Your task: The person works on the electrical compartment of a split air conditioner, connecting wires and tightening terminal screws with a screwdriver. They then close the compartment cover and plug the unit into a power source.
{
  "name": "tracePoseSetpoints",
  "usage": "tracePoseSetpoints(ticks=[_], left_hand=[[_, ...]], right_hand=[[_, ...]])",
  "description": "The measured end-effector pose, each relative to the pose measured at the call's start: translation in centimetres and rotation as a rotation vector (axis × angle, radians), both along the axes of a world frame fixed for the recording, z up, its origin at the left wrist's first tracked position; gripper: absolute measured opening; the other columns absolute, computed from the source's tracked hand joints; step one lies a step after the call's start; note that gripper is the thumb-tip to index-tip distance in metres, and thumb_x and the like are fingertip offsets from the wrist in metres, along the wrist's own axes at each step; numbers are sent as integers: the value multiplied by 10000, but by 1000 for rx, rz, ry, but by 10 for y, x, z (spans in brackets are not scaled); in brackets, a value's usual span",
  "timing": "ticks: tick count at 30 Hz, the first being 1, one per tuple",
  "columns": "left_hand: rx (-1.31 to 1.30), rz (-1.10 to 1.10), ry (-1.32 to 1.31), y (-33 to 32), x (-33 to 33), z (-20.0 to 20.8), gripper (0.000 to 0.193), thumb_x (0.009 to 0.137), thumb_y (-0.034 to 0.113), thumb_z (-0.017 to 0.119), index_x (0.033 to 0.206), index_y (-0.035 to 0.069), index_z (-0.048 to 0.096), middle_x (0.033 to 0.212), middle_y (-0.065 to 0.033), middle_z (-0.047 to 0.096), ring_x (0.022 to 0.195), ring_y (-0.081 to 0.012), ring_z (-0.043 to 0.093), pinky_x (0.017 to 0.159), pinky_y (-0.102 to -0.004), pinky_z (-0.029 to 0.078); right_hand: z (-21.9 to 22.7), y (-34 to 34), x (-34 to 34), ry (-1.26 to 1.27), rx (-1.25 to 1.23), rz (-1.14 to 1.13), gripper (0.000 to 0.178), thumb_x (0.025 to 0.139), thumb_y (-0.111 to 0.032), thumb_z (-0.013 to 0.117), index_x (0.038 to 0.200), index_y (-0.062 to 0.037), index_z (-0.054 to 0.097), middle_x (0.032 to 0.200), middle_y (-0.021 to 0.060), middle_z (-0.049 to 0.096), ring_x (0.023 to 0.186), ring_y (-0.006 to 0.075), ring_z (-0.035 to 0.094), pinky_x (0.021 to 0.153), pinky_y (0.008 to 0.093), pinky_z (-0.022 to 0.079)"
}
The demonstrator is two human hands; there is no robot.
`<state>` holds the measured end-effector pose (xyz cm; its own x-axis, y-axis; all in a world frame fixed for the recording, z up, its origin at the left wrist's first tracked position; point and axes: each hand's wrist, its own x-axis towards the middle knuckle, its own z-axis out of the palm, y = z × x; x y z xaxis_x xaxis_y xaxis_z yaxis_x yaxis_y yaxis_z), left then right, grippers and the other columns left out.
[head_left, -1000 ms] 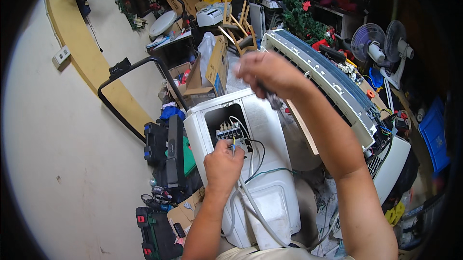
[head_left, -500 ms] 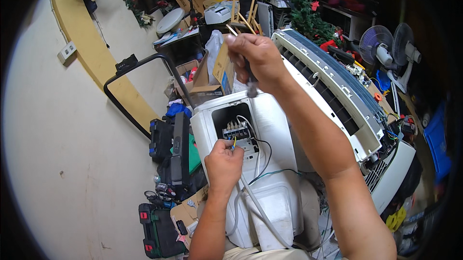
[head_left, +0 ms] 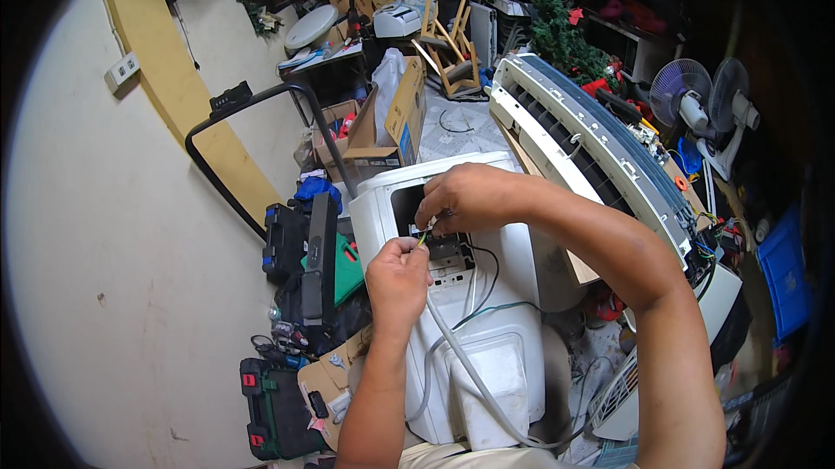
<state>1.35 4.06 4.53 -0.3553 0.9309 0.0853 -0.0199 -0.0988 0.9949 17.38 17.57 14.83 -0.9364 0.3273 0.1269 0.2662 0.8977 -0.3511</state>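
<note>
A white boxy appliance housing (head_left: 513, 269) stands before me, with a dark square opening (head_left: 404, 204) in its top. My left hand (head_left: 398, 282) is closed in a pinch on a yellow-green wire (head_left: 423, 240) at the near edge of this opening. Over the opening, my right hand (head_left: 474, 197) is closed, palm down, on a screwdriver that its fingers almost wholly hide. Its fingertips are close to the wire's end, and the terminal block beneath is mostly covered. A grey cable (head_left: 461, 351) runs from below my left hand down the housing.
A long white air-conditioner unit (head_left: 600, 151) lies to the right, beside two fans (head_left: 683, 95). A black bent handle (head_left: 196, 143) rises at left near tool cases (head_left: 270, 408). Cardboard boxes (head_left: 404, 117) and a wooden stool (head_left: 457, 47) stand behind. A wall is at left.
My right hand has come down from above the housing to the opening, bringing the screwdriver with it. My left hand keeps its pinch on the wire. The view has shifted slightly.
</note>
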Motion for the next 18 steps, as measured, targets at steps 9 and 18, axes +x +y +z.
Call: tracePoseSetpoints(ticks=[9, 18], left_hand=[[234, 111, 726, 5, 3, 7, 122, 941, 135, 730, 900, 20, 720, 655, -100, 672, 575, -224, 664, 572, -368, 519], [163, 183, 966, 1, 18, -2, 149, 886, 214, 744, 835, 86, 687, 626, -167, 679, 580, -388, 704, 580, -479, 565]], right_hand=[[-5, 24, -24, -342, -202, -167, 264, 909, -234, 784, 1143, -124, 840, 838, 93, 769, 767, 258, 754, 724, 414, 604], [30, 12, -47, -662, -213, -160, 287, 944, -313, 768, 1157, -133, 838, 762, 74, 727, 621, 202, 675, 563, 370, 546]])
